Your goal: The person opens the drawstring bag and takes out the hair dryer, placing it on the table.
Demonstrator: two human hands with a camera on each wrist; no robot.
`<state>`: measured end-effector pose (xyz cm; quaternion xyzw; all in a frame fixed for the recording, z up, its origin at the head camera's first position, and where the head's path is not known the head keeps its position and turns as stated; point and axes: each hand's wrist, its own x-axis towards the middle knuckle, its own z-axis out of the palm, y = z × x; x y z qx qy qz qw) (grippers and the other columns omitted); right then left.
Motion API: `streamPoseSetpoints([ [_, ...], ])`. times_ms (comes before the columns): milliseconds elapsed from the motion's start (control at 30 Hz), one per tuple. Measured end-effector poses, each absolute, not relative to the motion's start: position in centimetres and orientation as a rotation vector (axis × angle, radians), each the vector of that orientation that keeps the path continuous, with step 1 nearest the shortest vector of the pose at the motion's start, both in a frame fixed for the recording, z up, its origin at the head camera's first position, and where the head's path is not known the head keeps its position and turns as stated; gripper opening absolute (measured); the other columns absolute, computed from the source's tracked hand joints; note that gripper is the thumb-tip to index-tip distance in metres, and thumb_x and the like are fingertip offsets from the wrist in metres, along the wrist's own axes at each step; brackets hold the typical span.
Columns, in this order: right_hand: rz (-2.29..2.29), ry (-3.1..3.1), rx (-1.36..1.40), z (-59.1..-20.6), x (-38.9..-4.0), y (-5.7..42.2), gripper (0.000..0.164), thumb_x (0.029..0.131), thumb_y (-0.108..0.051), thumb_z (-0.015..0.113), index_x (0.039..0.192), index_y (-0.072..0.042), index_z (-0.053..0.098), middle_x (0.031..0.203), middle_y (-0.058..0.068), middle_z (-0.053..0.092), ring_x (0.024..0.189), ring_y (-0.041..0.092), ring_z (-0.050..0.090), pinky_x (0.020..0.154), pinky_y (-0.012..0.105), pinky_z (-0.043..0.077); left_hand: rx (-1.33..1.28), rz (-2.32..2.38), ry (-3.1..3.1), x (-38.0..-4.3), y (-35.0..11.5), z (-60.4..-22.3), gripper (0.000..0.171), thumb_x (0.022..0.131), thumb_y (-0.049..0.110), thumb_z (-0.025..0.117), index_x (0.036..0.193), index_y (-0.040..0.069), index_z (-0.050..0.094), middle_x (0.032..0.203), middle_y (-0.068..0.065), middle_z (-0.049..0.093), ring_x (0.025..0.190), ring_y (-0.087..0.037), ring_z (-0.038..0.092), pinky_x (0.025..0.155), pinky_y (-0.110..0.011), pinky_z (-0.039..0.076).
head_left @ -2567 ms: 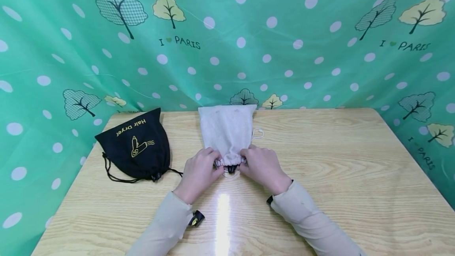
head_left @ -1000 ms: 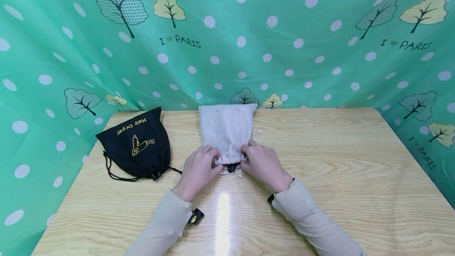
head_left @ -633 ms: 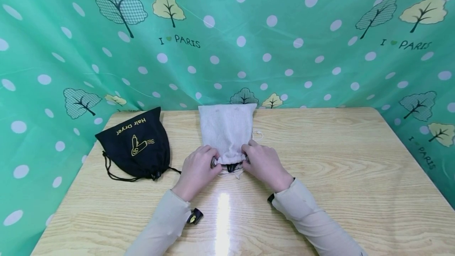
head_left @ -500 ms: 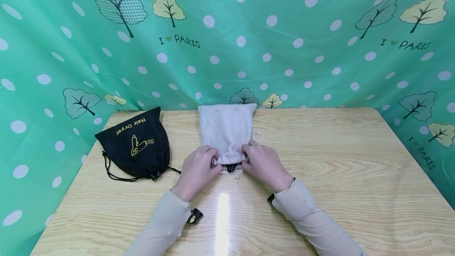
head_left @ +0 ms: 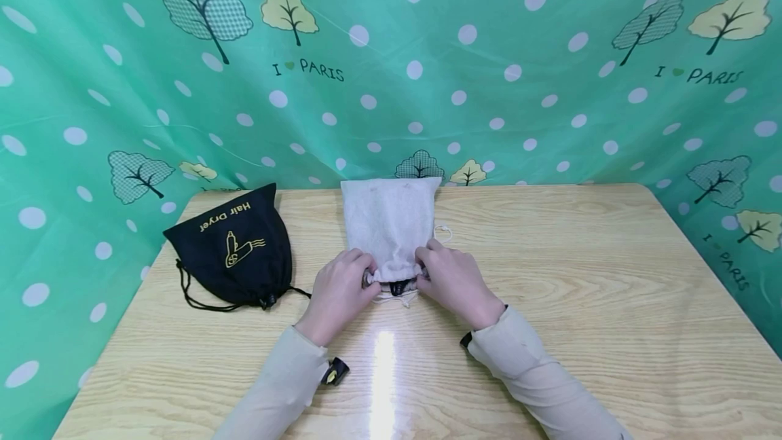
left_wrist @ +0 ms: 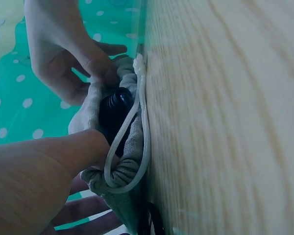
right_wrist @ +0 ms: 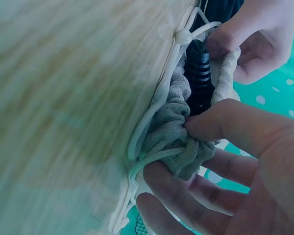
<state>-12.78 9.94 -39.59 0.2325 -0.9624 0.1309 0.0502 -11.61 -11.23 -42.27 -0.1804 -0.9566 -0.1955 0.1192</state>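
A light grey cloth drawstring bag (head_left: 392, 223) lies on the table with its gathered mouth toward me. My left hand (head_left: 343, 289) pinches the left side of the mouth between thumb and fingers. On the opposite side my right hand (head_left: 455, 284) grips the gathered rim, its thumb (right_wrist: 210, 122) pressed into the opening. Both wrist views show the mouth parted, with a black ribbed piece (right_wrist: 198, 73) inside; the rest of that piece is hidden in the bag. A knotted white drawstring (left_wrist: 146, 115) hangs in a loop along the rim, close to the tabletop.
Left of the grey bag lies a black drawstring bag (head_left: 241, 250) printed "Hair Dryer", its black cord (head_left: 198, 303) trailing out. A white cord loop (head_left: 444, 232) sticks out at the grey bag's right side. A green polka-dot curtain (head_left: 391, 53) hangs behind the wooden table (head_left: 580, 277).
Compared with the oldest frame, both hands have shifted slightly away from me at the bag's mouth. More drawstring and lower rim show below the mouth. Over the last half second almost nothing moves.
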Motion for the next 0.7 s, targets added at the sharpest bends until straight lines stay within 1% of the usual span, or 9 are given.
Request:
streamPoseSetpoints([
  [233, 0.377, -2.983, 0.692, -39.31, -12.87, 10.14, 0.011, 0.081, -0.012, 0.073, 0.090, -0.011, 0.067, 0.080, 0.001, 0.055, 0.059, 0.014, 0.051, 0.047, 0.032, 0.043, -0.513, -0.573, -2.795, -11.62, -11.51, -42.05, 0.016, 0.073, 0.014, 0.078, 0.081, 0.017, 0.064, 0.083, 0.005, 0.060, 0.072, -0.013, 0.055, 0.059, -0.033, 0.048],
  [333, 0.373, -2.987, 0.692, -39.34, -12.91, 10.17, 0.011, 0.082, -0.015, 0.075, 0.089, -0.011, 0.067, 0.080, 0.000, 0.056, 0.059, 0.014, 0.051, 0.047, 0.032, 0.043, -0.522, -0.569, -2.790, -11.64, -11.54, -42.00, 0.016, 0.074, 0.015, 0.078, 0.080, 0.017, 0.064, 0.083, 0.005, 0.059, 0.072, -0.014, 0.055, 0.059, -0.033, 0.048],
  [500, 0.377, -2.986, 0.689, -39.34, -12.89, 10.14, 0.017, 0.082, -0.023, 0.078, 0.089, -0.011, 0.067, 0.081, 0.000, 0.056, 0.060, 0.014, 0.052, 0.047, 0.032, 0.043, -0.524, -0.560, -2.789, -11.65, -11.56, -42.00, 0.019, 0.074, 0.017, 0.081, 0.080, 0.018, 0.063, 0.082, 0.005, 0.058, 0.072, -0.013, 0.055, 0.059, -0.032, 0.047],
  [700, 0.392, -2.988, 0.693, -39.31, -12.90, 10.17, 0.011, 0.082, -0.015, 0.075, 0.090, -0.011, 0.068, 0.082, 0.001, 0.058, 0.061, 0.014, 0.053, 0.048, 0.031, 0.044, -0.519, -0.571, -2.807, -11.63, -11.60, -42.00, 0.018, 0.074, 0.014, 0.081, 0.081, 0.018, 0.064, 0.085, 0.004, 0.060, 0.073, -0.012, 0.055, 0.060, -0.032, 0.048],
])
